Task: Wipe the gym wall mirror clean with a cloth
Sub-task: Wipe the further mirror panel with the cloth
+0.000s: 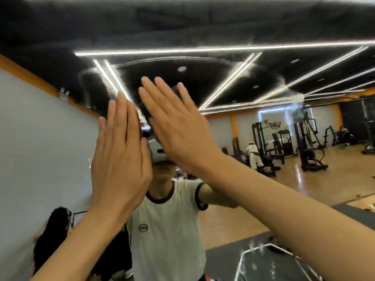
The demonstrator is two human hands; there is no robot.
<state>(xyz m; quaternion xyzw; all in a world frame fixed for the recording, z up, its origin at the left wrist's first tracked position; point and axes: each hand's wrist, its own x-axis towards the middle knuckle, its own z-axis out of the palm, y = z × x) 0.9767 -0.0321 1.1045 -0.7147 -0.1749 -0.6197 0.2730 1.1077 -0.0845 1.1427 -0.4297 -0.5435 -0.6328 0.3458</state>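
The wall mirror fills the view and reflects the gym behind me. Curved smear streaks arc across its upper part, and white droplet marks speckle the lower right. My right hand is raised with straight fingers, flat toward the glass at head height. A dark shape shows behind its fingers; I cannot tell whether it is a cloth. My left hand is raised beside it, fingers straight and together, holding nothing that I can see.
My reflection in a white T-shirt stands straight ahead. A dark-haired person shows at the lower left. Reflected weight machines and a person in white stand on the wooden floor at right. A grey wall runs along the left.
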